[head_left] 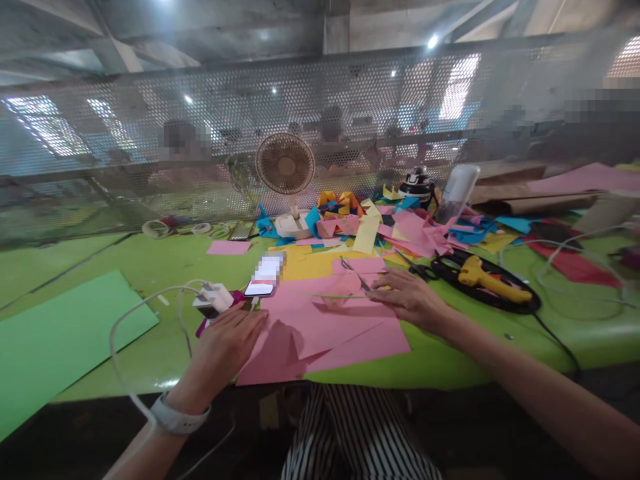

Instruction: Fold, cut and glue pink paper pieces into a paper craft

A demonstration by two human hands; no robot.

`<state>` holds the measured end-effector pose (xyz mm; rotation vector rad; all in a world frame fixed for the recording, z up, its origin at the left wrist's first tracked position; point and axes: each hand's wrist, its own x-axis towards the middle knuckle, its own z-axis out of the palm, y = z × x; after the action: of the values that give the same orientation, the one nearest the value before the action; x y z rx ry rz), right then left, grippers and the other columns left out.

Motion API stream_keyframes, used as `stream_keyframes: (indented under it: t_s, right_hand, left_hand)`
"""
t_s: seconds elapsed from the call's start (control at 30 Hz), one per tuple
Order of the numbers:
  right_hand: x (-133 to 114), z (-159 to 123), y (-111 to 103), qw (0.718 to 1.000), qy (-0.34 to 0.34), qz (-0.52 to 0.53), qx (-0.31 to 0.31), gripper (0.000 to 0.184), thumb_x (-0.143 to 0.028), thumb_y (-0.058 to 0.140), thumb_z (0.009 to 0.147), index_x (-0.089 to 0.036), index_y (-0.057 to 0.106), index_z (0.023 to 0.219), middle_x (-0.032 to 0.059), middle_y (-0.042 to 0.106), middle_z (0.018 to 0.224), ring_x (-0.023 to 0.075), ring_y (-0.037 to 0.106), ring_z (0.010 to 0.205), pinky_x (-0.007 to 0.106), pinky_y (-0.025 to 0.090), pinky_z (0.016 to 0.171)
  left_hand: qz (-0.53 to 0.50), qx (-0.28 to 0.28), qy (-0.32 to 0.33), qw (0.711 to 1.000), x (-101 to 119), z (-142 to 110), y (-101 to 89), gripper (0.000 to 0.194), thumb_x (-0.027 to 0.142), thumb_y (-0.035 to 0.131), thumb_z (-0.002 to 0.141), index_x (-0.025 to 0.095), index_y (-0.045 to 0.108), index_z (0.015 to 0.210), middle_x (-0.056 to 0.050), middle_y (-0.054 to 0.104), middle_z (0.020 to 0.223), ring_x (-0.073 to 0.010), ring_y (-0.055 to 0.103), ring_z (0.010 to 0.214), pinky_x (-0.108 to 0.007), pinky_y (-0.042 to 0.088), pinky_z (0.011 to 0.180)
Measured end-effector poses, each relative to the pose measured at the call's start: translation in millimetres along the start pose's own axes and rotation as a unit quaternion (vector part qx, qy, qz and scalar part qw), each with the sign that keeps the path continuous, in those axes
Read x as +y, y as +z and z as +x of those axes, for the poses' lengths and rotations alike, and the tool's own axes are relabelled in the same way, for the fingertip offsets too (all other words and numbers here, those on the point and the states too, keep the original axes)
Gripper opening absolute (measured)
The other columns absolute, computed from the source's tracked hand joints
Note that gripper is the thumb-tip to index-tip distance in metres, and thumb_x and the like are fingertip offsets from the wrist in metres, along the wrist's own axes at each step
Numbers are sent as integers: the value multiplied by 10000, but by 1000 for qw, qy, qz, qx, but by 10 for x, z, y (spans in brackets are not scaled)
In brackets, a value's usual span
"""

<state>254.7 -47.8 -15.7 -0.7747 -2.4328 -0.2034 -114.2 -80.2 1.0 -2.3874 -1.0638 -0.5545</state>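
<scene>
Two bare hands (235, 333) over smooth, flat pink paper (335, 320).

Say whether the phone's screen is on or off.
On: the phone shows a bright, lit display, mostly white, though part of it is pixelated.

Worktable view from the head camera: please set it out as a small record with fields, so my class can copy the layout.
Surface: green worktable
Centre: overlapping pink sheets
Left hand: flat, at the sheets' left edge
Right hand: over their right side, fingers by a thin metal tool; hold unclear
Far side: white fan, colourful paper pieces
Right side: yellow glue gun on black tray
Left side: green sheet
</scene>
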Motion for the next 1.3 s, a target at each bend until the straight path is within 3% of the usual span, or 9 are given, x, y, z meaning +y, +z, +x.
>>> stream_keyframes:
  t_s: [0.17, 0.27, 0.4, 0.53, 0.7, 0.83, 0.97, 1.13, 1.3]
  right_hand:
    - [-51, -155, -51, 995, 23, 27, -93, 378, -323, 519, 854, -239, 522, 1223, 72, 595, 1171, 217, 509, 1097, 440, 337, 991]
    - [65, -277, -94, 990, 125, -13, -62, 407, -397, 495, 857, -216, 515, 1220, 73, 597, 1165, 226, 508, 1097, 410, 373, 963]
    - [313, -462, -133, 951, 274, -133, -53, 374, -495, 486, 825, -169, 629, 943, 104, 635, 940, 258, 576, 912, 405, 445, 809]
    - [406, -555, -185, 927, 324, -130, -136, 343, -490, 465, 828, -174, 601, 828, 79, 601, 832, 234, 581, 810, 338, 451, 691]
    - [469, -590, -323, 913, 357, -58, -191, 283, -442, 490, 804, -176, 586, 823, 71, 611, 838, 216, 590, 758, 298, 427, 643]
    - [541, -654, -424, 913, 355, -7, -202, 286, -434, 526, 763, -176, 603, 858, 70, 622, 831, 218, 586, 749, 297, 424, 642]
    - [560, -751, -524, 917, 348, 0, -194, 265, -431, 535, 751, -181, 607, 800, 75, 617, 833, 231, 579, 776, 320, 439, 673]
    - [505, -800, -567, 932, 336, 39, -129, 327, -414, 471, 827, -188, 575, 1040, 99, 620, 1031, 256, 576, 942, 381, 449, 805]
    - [422, -694, -366, 962, 252, 65, -85, 298, -341, 469, 861, -219, 571, 1113, 83, 617, 1078, 235, 563, 1006, 395, 444, 868]
  left_hand:
    - [-102, 9, 3, 995, 390, 326, -66, 261, 242, 466, 881, 190, 540, 1125, -55, 635, 1091, -194, 568, 1020, -373, 414, 943]
    - [-156, -117, 60, 979, 760, 491, -30, 501, 411, 400, 897, 193, 329, 1342, -81, 418, 1363, -213, 372, 1254, -389, 313, 1037]
    - [-201, -248, 96, 943, 1087, 558, 139, 835, 673, 299, 804, 144, 99, 1419, -127, 147, 1470, -253, 113, 1353, -442, 138, 1092]
    - [-228, -298, 128, 918, 1039, 647, 296, 866, 708, 255, 786, 153, 64, 1423, -126, 104, 1474, -258, 70, 1356, -450, 73, 1092]
    - [-234, -283, 189, 911, 667, 833, 403, 716, 610, 323, 841, 219, 144, 1415, -82, 132, 1477, -240, 102, 1354, -426, 97, 1090]
    - [-207, -251, 224, 919, 431, 919, 481, 475, 370, 380, 902, 285, 304, 1363, -33, 231, 1459, -225, 143, 1350, -431, 127, 1088]
    - [-209, -214, 206, 932, 488, 896, 495, 554, 114, 370, 855, 282, 270, 1374, -20, 282, 1442, -188, 180, 1343, -451, 128, 1094]
    - [-229, -222, 93, 943, 861, 807, 428, 626, 450, 347, 899, 160, 144, 1416, -104, 241, 1450, -219, 194, 1338, -398, 176, 1091]
    - [-222, -250, 92, 938, 964, 802, 433, 744, 618, 266, 852, 164, 107, 1420, -111, 171, 1467, -235, 110, 1353, -418, 88, 1094]
